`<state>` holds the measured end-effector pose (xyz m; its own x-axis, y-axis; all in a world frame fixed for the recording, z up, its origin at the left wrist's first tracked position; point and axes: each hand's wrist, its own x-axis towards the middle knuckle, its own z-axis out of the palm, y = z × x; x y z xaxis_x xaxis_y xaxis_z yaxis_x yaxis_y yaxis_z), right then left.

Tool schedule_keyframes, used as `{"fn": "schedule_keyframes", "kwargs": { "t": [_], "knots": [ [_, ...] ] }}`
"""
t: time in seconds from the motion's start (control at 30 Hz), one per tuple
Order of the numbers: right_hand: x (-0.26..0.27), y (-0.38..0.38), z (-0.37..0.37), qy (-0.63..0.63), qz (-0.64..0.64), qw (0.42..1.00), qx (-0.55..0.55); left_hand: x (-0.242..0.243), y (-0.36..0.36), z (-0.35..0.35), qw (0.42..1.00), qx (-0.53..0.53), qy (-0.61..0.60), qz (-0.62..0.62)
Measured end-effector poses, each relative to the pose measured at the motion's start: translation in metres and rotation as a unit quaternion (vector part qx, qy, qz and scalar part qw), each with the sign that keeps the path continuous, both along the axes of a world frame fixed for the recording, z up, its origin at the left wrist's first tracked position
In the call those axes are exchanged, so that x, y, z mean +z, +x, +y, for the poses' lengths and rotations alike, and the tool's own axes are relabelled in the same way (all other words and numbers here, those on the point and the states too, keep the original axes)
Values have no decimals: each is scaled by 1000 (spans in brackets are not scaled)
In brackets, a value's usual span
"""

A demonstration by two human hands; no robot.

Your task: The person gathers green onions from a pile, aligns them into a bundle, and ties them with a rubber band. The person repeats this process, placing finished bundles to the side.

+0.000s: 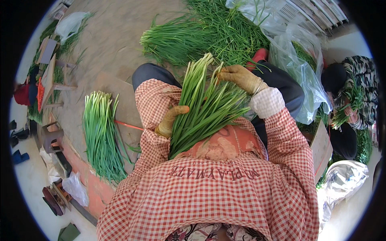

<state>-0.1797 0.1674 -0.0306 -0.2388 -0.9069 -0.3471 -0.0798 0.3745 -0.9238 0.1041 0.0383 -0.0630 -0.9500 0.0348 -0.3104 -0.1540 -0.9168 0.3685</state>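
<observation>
My left hand (pixel 172 120), in a tan work glove, is closed around a thick bundle of green Chinese chives (pixel 196 111), with the thumb across the stalks. The pale stem ends point away from me and the leaves fan over my lap. In a matching glove, my right hand (pixel 239 78) pinches a few stalks near their pale ends at the bundle's right side. To my left, a neat sheaf of chives (pixel 101 132) lies on a board (pixel 116 87), its pale ends evenly lined up. An orange-red strap (pixel 129 125) runs out from beside that sheaf.
Ahead on the floor lies a large heap of loose chives (pixel 217 33). Clear plastic sheeting (pixel 301 66) and stacked crates (pixel 304 13) are at the right. Another person (pixel 351 99) in camouflage clothing holds greens there. A wooden stool (pixel 54 81) and a plastic stool (pixel 52 137) stand left.
</observation>
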Motion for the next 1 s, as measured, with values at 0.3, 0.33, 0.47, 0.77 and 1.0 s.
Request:
{"fn": "schedule_keyframes", "kwargs": {
  "t": [0.3, 0.33, 0.47, 0.77, 1.0],
  "knots": [
    [13, -2, -9, 96, 469, 878, 7, -10, 0, -2, 999, -26, 10, 40],
    [15, -11, -10, 115, 490, 863, -37, -13, -1, -2, 996, -20, 9, 84],
    [19, -84, 6, 181, 519, 803, -230, -19, 2, -3, 996, 4, 40, 77],
    [-65, -65, 116, -7, -298, 902, -313, -13, 4, -8, 994, 50, 53, 77],
    [-7, -23, 82, -51, -83, 946, -308, -14, 4, -7, 995, 37, 58, 75]
  ]
}}
